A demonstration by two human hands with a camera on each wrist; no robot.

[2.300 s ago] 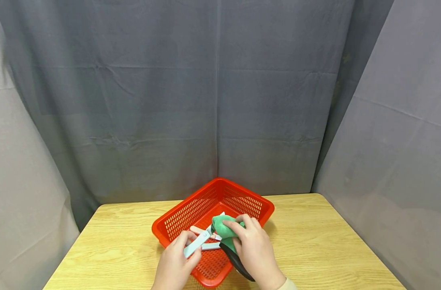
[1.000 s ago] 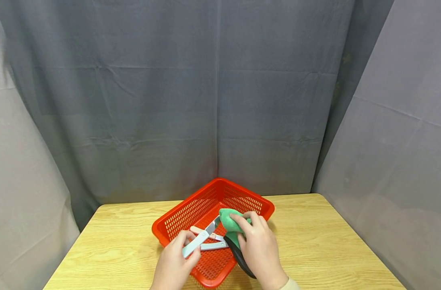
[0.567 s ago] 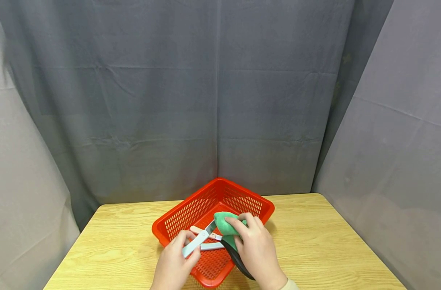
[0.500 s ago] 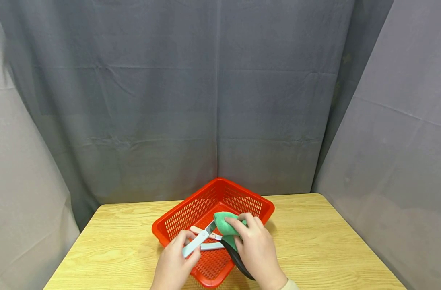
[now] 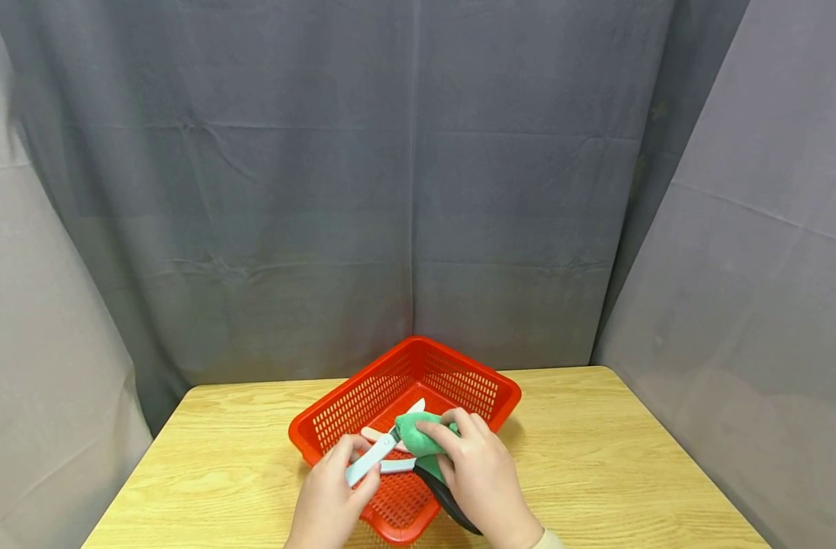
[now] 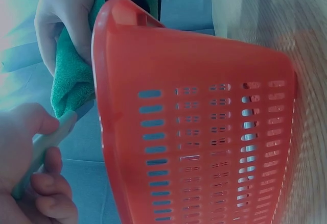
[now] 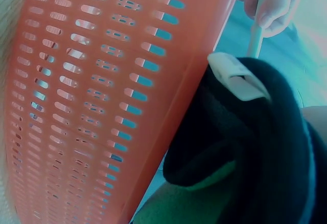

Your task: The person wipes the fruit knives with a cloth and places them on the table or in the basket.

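Note:
Over the basket, my left hand (image 5: 330, 492) pinches the pale blue handle of a knife (image 5: 368, 463) that points up and to the right. My right hand (image 5: 483, 474) grips a green cloth (image 5: 416, 437) with a black border, folded about the knife's blade close to the handle. A pale tip sticks out past the cloth, in line with the blade. The left wrist view shows the cloth (image 6: 71, 83) meeting the end of the knife handle (image 6: 50, 138). In the right wrist view the cloth's black border (image 7: 255, 142) with a white tag hangs beside the basket.
The red perforated basket (image 5: 308, 428) stands on a wooden table (image 5: 212, 465). Inside lie a pink-handled piece (image 5: 371, 434) and another with a pale blue handle (image 5: 397, 466), both partly covered by the cloth. Grey curtains (image 5: 287, 229) enclose the back and sides.
About a second ago the cloth was near the blade's tip, leaving the silver blade bare. My right hand has slid it down and left to the handle. My left hand has kept its place.

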